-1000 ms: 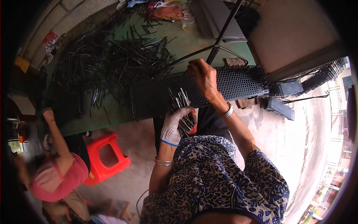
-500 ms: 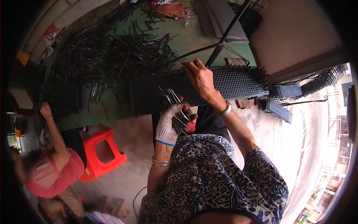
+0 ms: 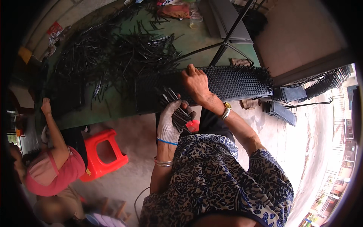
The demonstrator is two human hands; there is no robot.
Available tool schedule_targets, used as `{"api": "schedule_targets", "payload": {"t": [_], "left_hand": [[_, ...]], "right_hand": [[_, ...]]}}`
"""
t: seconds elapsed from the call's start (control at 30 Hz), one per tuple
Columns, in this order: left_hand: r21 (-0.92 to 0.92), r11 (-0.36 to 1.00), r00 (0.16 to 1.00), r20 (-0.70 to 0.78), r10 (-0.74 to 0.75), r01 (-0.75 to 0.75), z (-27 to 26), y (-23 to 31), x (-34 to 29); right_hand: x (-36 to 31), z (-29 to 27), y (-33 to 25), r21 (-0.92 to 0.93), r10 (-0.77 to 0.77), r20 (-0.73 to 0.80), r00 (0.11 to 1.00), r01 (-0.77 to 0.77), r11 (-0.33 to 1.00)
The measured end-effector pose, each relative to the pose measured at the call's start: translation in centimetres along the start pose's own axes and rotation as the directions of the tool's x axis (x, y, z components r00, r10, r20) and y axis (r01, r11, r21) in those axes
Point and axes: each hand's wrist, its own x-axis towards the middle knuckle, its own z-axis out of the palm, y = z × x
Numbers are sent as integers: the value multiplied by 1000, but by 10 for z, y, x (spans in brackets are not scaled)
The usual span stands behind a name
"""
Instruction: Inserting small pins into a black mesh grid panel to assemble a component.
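My left hand [image 3: 168, 123], in a pale knit glove with darkened fingertips, is closed around a bundle of thin black strips [image 3: 169, 95]. The bundle slants up over the near edge of a long black panel full of small round holes [image 3: 234, 83]. My right hand [image 3: 196, 86] is bare, with a watch at the wrist. It rests at the panel's middle, fingers curled and pinched downward; whatever they grip is hidden beneath them. Beyond the panel, a large heap of loose black strips [image 3: 141, 55] spreads over the green table [image 3: 181, 38].
Black metal bars [image 3: 221, 49] rise behind the panel. Flat grey sheets [image 3: 227, 22] and a clear plastic cup [image 3: 195, 22] lie at the back. At left, a co-worker in pink [image 3: 56, 172] reaches to the table beside a red stool [image 3: 106, 157]. Grey box-like pieces [image 3: 281, 111] stand right.
My right hand has moved left and slightly down onto the panel, fingers more curled. My left hand still grips the bundle, nearly in place. The co-worker's head and arm have shifted.
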Motion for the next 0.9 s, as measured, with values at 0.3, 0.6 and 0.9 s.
{"api": "schedule_targets", "payload": {"t": [0.3, 0.6, 0.9], "left_hand": [[120, 991, 973, -217, 78, -53, 19, 3, 2], [496, 868, 967, -217, 136, -11, 47, -1, 8], [569, 823, 968, -204, 148, -6, 44, -14, 4]], "right_hand": [[-7, -11, 3, 379, 173, 83, 981, -192, 905], [-24, -68, 1, 898, 306, 433, 848, -434, -69], [-31, -74, 18, 935, 312, 354, 882, -341, -96]]}}
